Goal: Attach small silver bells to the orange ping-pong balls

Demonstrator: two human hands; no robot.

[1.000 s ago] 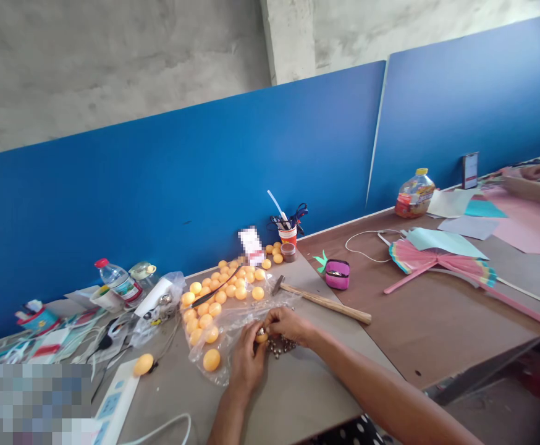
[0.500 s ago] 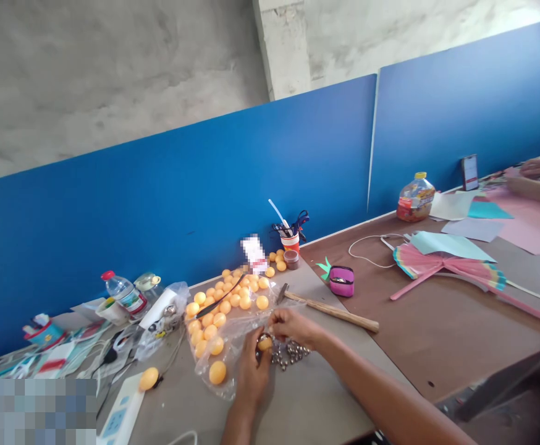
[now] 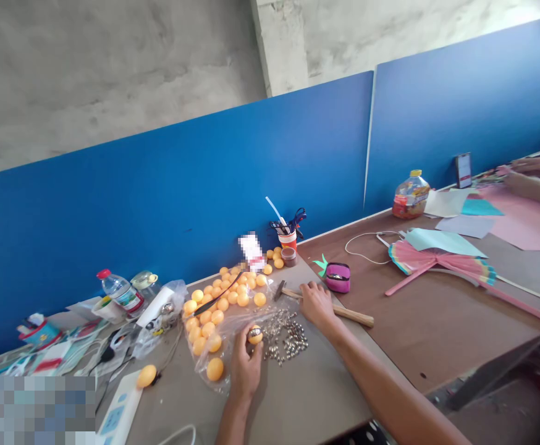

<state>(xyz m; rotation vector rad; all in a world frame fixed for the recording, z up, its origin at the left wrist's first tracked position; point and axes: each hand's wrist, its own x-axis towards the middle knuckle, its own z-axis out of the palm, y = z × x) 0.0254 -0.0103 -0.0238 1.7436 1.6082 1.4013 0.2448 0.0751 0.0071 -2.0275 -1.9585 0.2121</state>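
Observation:
Between the thumb and fingers of my left hand (image 3: 246, 364) is an orange ball (image 3: 255, 334) with shiny metal on its top. My right hand (image 3: 316, 303) lies over the wooden handle of a hammer (image 3: 354, 316), fingers bent; whether it grips the handle is hard to make out. The hammer's head rests to the left of that hand. Small silver metal pieces (image 3: 293, 341) are scattered on the grey table between my hands. Several orange balls (image 3: 215, 369) lie on and around a clear plastic bag behind my left hand.
A red-and-white cup with pens (image 3: 287, 239), a round brown tub (image 3: 289, 256) and a purple pouch (image 3: 338, 277) stand farther back. Bottles, cables and a white power strip (image 3: 120, 408) are on the left. Another person's hands (image 3: 536, 179) work at far right beside pink paper.
My right hand has moved away from the ball, right and back onto the hammer handle, uncovering the metal pieces. My left hand still holds the ball. The view has shifted slightly.

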